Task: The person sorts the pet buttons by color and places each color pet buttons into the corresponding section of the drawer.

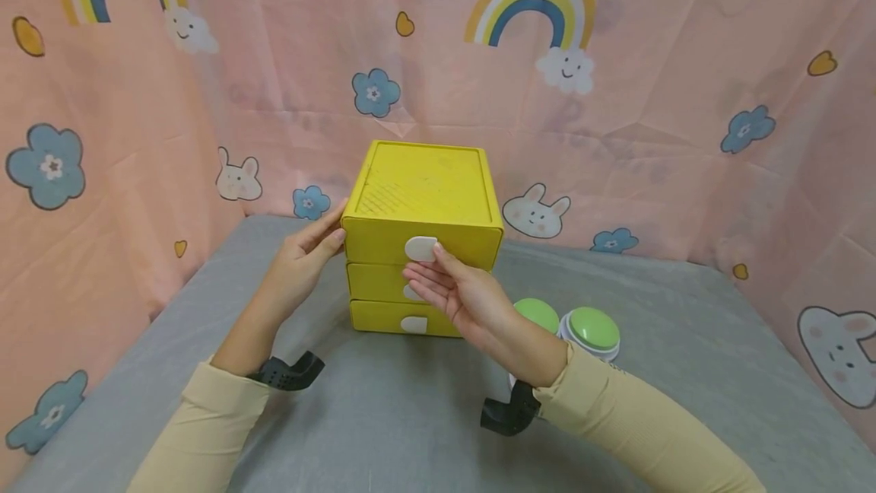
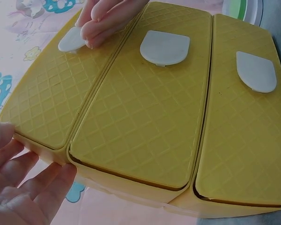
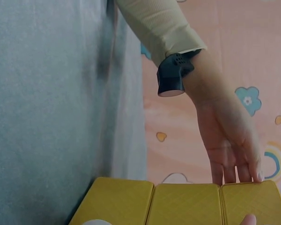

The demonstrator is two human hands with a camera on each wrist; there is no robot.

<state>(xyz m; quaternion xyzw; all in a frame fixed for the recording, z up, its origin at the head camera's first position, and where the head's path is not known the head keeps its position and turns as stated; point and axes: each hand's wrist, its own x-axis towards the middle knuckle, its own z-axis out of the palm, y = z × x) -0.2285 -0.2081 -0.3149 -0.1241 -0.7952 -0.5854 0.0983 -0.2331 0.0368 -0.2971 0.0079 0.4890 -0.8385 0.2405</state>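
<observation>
A yellow three-drawer box (image 1: pixel 424 181) stands on the grey cloth with its front towards me. My left hand (image 1: pixel 297 257) rests against its left side near the top, fingers extended; the left wrist view shows the fingertips (image 2: pixel 63 180) at the box's side edge. In front of the top drawer is my right hand (image 1: pixel 472 291), palm partly up. Its thumb touches the right edge of the top drawer's white handle (image 1: pixel 420 249), and the outstretched fingers lie just below it. They partly cover the middle handle (image 1: pixel 411 293). The bottom handle (image 1: pixel 414 325) shows fully.
Two round green-topped things with white bases, one green top (image 1: pixel 594 328) more visible, stand right of the box, partly behind my right forearm. A pink patterned curtain (image 1: pixel 438 36) hangs behind and at both sides of the grey cloth (image 1: pixel 383 417). Black wrist devices (image 1: pixel 290 371) sit on both wrists.
</observation>
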